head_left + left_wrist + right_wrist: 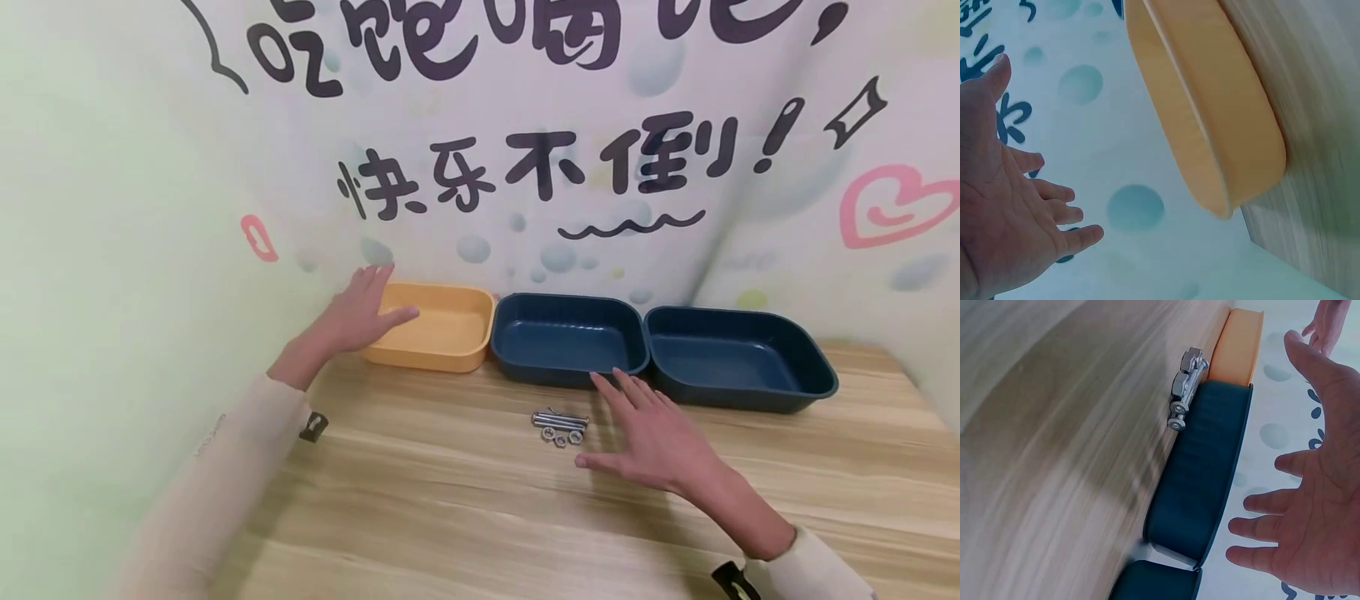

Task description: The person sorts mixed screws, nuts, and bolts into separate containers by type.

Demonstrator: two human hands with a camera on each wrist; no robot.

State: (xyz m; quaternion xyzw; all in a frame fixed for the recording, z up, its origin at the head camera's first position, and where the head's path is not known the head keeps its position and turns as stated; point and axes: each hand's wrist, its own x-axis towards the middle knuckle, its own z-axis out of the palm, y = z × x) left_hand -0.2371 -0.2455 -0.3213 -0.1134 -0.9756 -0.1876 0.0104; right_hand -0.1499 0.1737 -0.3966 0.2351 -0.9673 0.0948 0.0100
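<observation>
Your left hand (pixel 356 312) hovers at the left end of the orange tray (pixel 450 329), fingers spread and holding nothing; your right hand (pixel 654 437), equally empty with fingers apart, hangs just right of the metal bolts (pixel 561 422) and nuts (pixel 560 442). These lie on the wooden table (pixel 450 500) in front of the middle blue tray (pixel 570 333), nuts nearer you, with the right blue tray (pixel 735 358) beside it.

You see the left tray (pixel 427 360) in plain yellow-orange, the middle tray (pixel 558 375) and right tray (pixel 735 395) in plain dark blue; bolts (pixel 560 422) and nuts (pixel 575 437), silver; your bench (pixel 450 492), pale wood-grained; far backdrop (pixel 450 117), whitish, blue-spotted, dark-lettered.
</observation>
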